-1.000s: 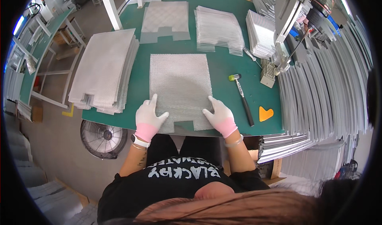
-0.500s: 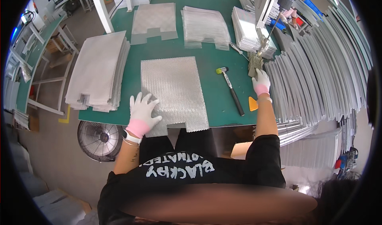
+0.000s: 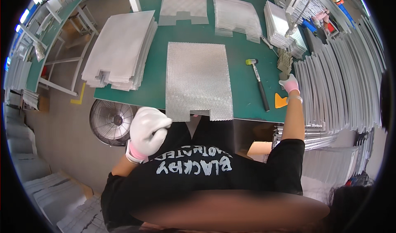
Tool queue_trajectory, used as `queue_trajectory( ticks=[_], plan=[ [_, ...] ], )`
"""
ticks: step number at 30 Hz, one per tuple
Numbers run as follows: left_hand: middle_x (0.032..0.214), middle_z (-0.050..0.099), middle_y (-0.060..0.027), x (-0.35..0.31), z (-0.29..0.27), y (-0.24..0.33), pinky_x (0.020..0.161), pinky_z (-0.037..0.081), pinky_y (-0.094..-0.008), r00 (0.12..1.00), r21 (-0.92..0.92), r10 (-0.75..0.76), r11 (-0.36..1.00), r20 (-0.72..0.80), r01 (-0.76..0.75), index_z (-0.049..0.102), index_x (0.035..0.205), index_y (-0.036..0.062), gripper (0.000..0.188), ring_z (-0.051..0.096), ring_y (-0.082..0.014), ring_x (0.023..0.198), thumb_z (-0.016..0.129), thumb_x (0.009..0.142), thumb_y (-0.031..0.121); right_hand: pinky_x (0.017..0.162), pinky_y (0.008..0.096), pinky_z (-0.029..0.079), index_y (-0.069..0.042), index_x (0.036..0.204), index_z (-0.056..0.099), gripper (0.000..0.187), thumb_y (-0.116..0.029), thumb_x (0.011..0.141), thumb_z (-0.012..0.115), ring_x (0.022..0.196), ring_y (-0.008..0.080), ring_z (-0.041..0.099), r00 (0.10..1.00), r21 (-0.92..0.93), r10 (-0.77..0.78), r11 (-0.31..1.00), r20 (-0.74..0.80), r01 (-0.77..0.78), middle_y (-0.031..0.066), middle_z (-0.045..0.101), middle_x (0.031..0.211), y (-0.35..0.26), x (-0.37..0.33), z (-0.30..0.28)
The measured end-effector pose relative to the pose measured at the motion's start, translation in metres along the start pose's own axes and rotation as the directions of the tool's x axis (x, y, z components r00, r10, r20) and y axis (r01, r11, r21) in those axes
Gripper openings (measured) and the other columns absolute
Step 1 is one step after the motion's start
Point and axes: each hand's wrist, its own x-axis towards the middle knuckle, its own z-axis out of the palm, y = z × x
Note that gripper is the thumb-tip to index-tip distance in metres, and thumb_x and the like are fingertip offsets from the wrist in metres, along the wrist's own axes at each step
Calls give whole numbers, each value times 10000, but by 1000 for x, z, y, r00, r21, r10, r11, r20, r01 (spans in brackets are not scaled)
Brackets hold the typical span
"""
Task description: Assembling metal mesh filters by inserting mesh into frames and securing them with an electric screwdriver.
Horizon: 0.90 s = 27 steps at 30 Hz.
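Mesh sheet (image 3: 199,78) is laid flat mid-frame, notched end toward the lower edge. Left hand (image 3: 149,131) is seen just beside the sheet's lower left corner, off the table (image 3: 239,84); fingers are curled in toward the thumb. Cannot tell if anything is pinched or if the corner is touched. Right hand (image 3: 290,84) is stretched out to the right of frame, well apart from the sheet, fingers set at the lower end of a grey-beige block (image 3: 284,60); grip is partly hidden, cannot tell how tight.

Edges: sheet's lower side is run past the table's front edge, more at the left corner; notch is crossed by that edge. Left side is flanked by a strip of green top, then a tall sheet stack (image 3: 119,47). Right side: wider green strip, bounded by a hammer (image 3: 258,84). Orange scraper (image 3: 281,101) is placed just below the right hand. Right hand's outer side is hemmed in by upright panels (image 3: 334,84). Upper side: narrow green band, then flat sheets (image 3: 184,2).
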Motion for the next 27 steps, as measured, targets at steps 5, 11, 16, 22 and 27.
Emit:
queue_trajectory(
  ticks=[5,11,16,22,27],
  plan=[
    [858,705,-76,-57,50,-32,783,522,-285,493,-433,-362,239,791,869,681,973,-10,304,648,-137,775,547,1018,259,733,378,524,-4,1025,660,242,-212,912,612,777,342,668,890,262,-287,883,-353,389,220,683,887,-70,-92,-5],
    [881,646,-60,-100,88,-45,741,513,-274,574,-519,-522,265,631,813,642,987,12,179,625,-131,802,536,996,156,791,342,531,-9,990,712,206,-70,793,712,863,252,668,676,715,-737,461,-23,527,118,693,942,-141,-294,10],
    [648,548,-28,-7,-36,9,587,441,-366,982,-613,123,769,-140,-184,566,691,105,107,506,-200,556,595,739,15,724,292,527,-27,1038,677,178,-142,903,677,826,108,640,642,734,-570,679,512,19,54,681,913,-128,-352,91],
    [577,502,9,-80,-87,31,537,394,-364,966,-531,158,811,-205,-245,531,650,163,169,443,-169,470,640,719,54,789,276,525,-8,1113,614,238,-143,922,657,869,95,638,626,810,-564,550,539,-202,42,682,952,-139,-356,134],
    [598,514,-5,-100,-83,24,569,407,-376,975,-493,183,842,-123,-220,560,681,159,135,477,-178,525,635,723,54,818,309,519,-7,1096,623,248,-185,925,652,871,140,641,640,811,-598,581,482,-68,92,672,943,-139,-359,140]
  ],
)
